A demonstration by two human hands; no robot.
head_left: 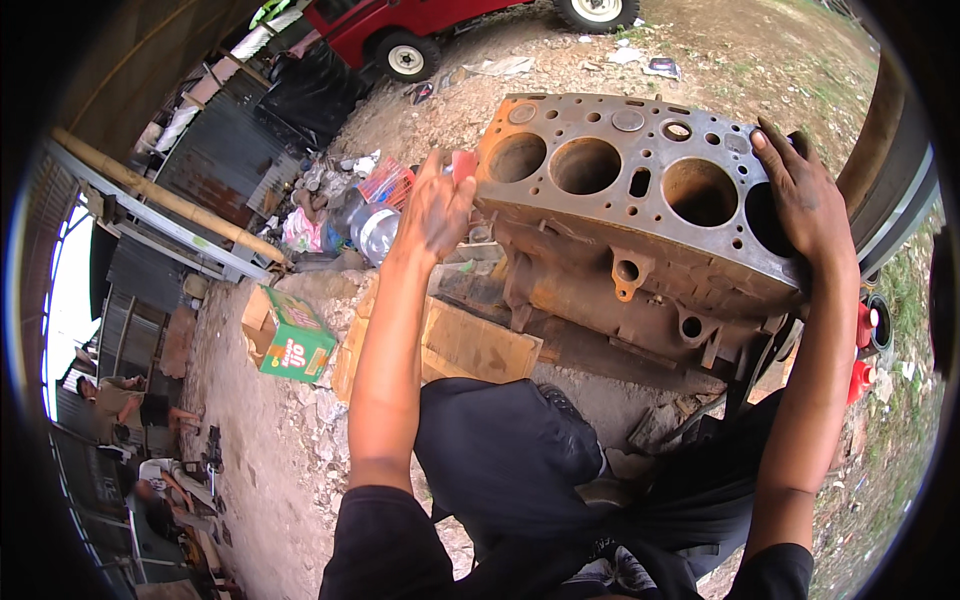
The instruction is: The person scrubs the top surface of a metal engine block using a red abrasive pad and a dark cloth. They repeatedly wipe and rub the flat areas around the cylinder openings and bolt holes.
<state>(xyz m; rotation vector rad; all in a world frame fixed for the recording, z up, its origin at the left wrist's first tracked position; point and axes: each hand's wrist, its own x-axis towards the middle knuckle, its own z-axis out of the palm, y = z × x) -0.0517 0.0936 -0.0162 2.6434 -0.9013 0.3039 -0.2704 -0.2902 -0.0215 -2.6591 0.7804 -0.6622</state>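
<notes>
It's an outdoor workshop — engine block (pixel 650 235), vehicle (pixel 420 14).

Boxy rust-brown metal engine block (pixel 570 245) has grey flat top (pixel 570 128), orange blotches; small flat pinkish-red piece (pixel 463 165); green cardboard box (pixel 290 335) with white lettering (pixel 293 355); red vehicle (pixel 385 18) shows round white rims (pixel 407 60).

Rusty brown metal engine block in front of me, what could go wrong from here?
Your left hand pinches a small reddish piece near the leftmost round, rust-stained cylinder bore; it might slip and drop, perhaps inside. Your bare right hand rests on the rusty brown metal engine block, so a rough edge could scrape it.
</notes>
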